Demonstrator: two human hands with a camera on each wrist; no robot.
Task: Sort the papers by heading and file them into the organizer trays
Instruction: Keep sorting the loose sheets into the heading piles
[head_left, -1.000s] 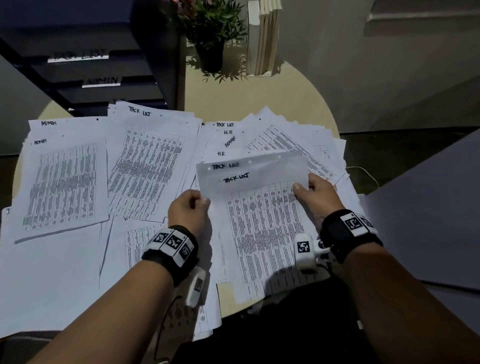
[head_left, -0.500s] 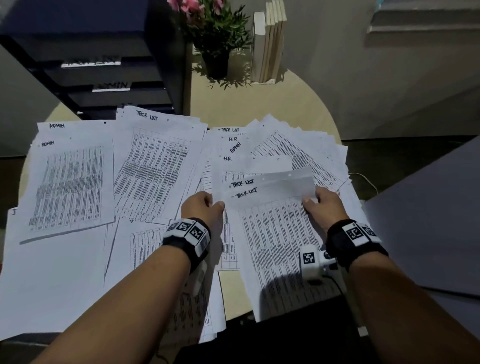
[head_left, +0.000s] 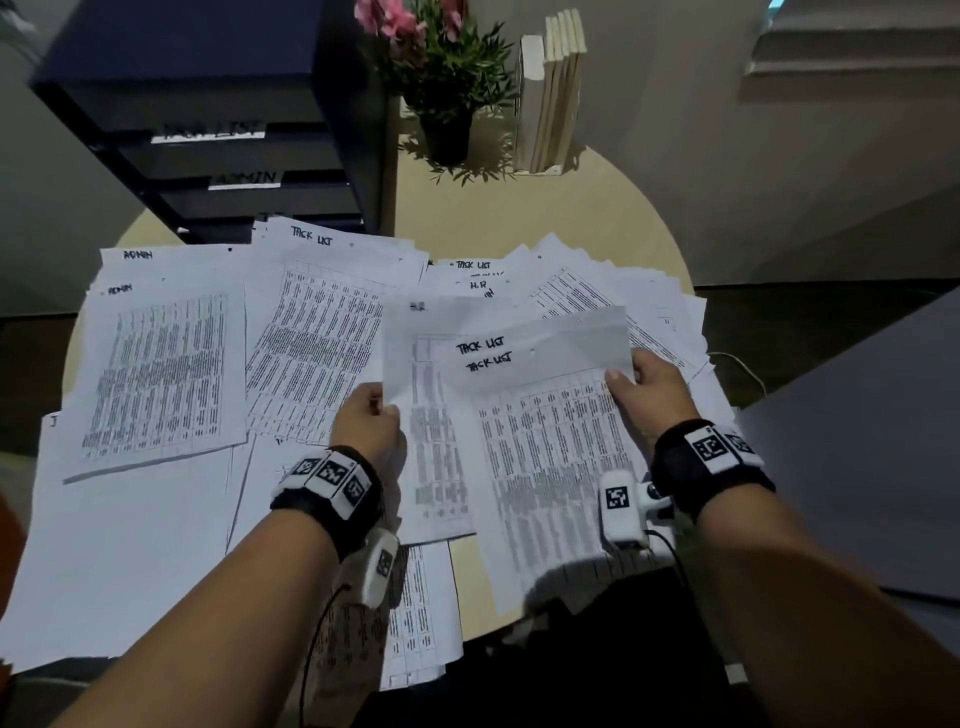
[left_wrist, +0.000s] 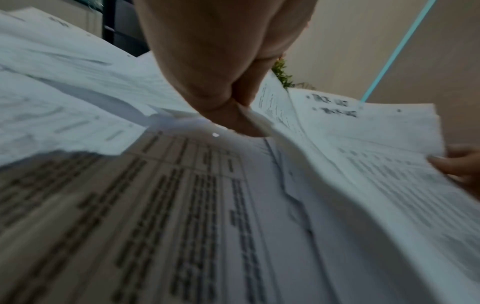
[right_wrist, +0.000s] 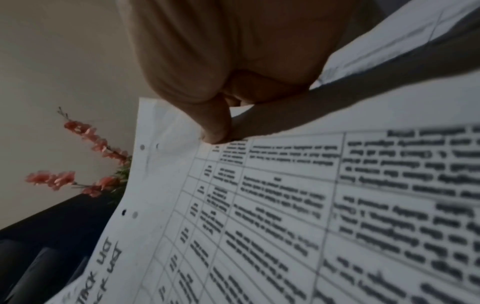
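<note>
Printed sheets with handwritten headings cover the round table (head_left: 545, 218). My right hand (head_left: 621, 376) pinches the right edge of two sheets headed TASK LIST (head_left: 545, 426), thumb on top (right_wrist: 215, 131). To their left, my left hand (head_left: 382, 402) pinches the left edge of a sheet headed H.R (head_left: 426, 364), which lies partly under the TASK LIST sheets; the pinch (left_wrist: 241, 119) shows in the left wrist view. The black organizer (head_left: 218, 104) stands at the back left, with trays labelled TASK LIST and ADMIN; a lower label is hidden by paper.
An ADMIN pile (head_left: 161, 364) lies at the left, a TASK LIST pile (head_left: 322, 332) beside it, and a mixed fan of sheets (head_left: 597, 291) behind my hands. A potted plant (head_left: 447, 78) and upright books (head_left: 556, 98) stand at the back. A grey surface (head_left: 857, 441) borders the right.
My left hand has let go of the TASK LIST sheets and taken hold of the H.R sheet beneath them. My right hand keeps the TASK LIST sheets, shifted slightly right.
</note>
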